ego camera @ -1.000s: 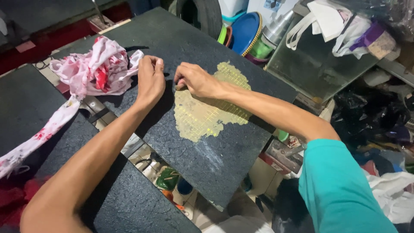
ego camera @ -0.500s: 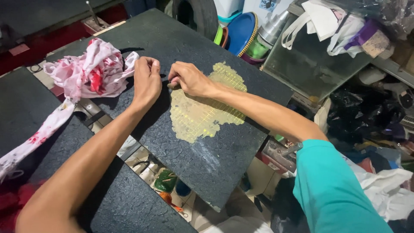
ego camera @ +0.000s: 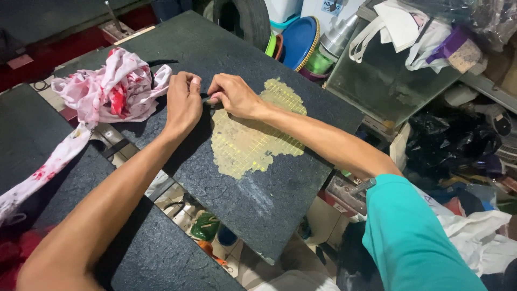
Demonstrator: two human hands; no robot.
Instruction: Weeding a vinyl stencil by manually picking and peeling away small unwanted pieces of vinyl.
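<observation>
Pinching together at centre frame, the left hand (ego camera: 183,102) and right hand (ego camera: 232,96) both curl closed on a small dark object (ego camera: 207,98) — too small to identify — just above the yellowish mesh patch (ego camera: 253,134) on the dark slab (ego camera: 280,199); a pink-stained cloth (ego camera: 107,89) lies upper left.

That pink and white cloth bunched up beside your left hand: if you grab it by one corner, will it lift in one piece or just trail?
The cloth looks soft and floppy: it lies crumpled in folds on the dark board. A long strip hangs off toward the lower board, so it would probably trail. It seems light and unlikely to slide away from the left hand.
</observation>
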